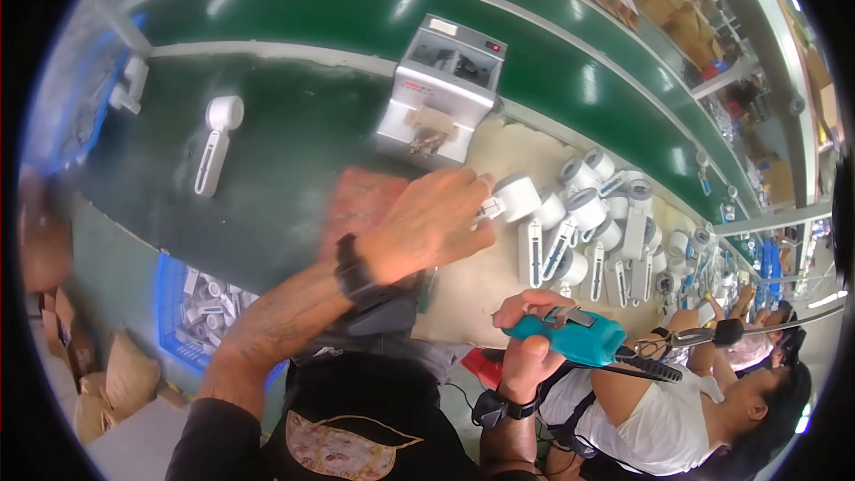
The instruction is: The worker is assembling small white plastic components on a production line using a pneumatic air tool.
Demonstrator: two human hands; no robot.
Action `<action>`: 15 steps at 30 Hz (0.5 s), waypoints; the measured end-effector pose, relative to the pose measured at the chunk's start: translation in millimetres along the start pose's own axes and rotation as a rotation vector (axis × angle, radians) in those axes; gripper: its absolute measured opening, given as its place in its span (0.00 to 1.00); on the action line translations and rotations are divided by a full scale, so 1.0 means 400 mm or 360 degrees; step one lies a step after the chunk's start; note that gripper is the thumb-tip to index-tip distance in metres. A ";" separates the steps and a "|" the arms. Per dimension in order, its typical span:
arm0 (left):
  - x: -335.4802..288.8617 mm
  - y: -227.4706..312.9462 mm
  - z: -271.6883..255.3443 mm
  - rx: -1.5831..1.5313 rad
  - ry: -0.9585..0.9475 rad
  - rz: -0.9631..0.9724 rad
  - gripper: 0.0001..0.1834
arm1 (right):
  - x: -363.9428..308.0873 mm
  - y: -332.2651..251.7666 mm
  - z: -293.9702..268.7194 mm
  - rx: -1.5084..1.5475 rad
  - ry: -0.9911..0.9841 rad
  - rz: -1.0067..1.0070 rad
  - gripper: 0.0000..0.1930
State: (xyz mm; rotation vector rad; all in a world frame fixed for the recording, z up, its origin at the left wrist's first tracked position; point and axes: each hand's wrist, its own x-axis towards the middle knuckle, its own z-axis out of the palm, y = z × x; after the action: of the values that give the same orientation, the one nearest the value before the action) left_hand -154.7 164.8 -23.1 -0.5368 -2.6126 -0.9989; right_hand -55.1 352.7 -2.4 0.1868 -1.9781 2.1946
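Note:
My left hand (pixel 427 218) reaches across the table with its fingers closed round the narrow part of a white round-headed handheld device (pixel 517 196). The device's drum-shaped head points right, and its handle is mostly hidden by my hand. Closer to my body, my right hand (pixel 527 361) grips a teal electric screwdriver (pixel 579 338), with the thumb and fingers wrapped round its body. A black coiled cord (pixel 655 367) runs off the screwdriver's right end. Beyond my left hand stands a silver screw feeder (pixel 436 93).
Several like white devices (pixel 588 223) crowd the table at the right. One white device (pixel 214 147) lies alone at the left. A reddish mat (pixel 361 205) lies beside my left hand. A blue crate (pixel 169 303) of white parts stands below. A co-worker (pixel 659 410) sits at my right.

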 end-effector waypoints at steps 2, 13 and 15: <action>-0.052 -0.006 -0.077 -0.0136 -0.0094 -0.0042 0.16 | 0.009 0.008 0.014 -0.0036 -0.0010 -0.0062 0.40; -0.172 -0.127 -0.078 0.0005 0.0129 0.0314 0.17 | 0.096 -0.008 0.128 0.0068 -0.0179 -0.0171 0.39; -0.168 -0.122 -0.088 -0.0139 0.0084 0.0320 0.17 | 0.124 -0.027 0.153 0.0073 -0.0200 -0.0179 0.39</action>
State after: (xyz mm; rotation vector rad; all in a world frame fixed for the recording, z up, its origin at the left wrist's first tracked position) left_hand -111.8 90.9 -52.6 -0.7668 -2.4208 -1.0488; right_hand -102.7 295.6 25.2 0.4417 -1.9289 2.2075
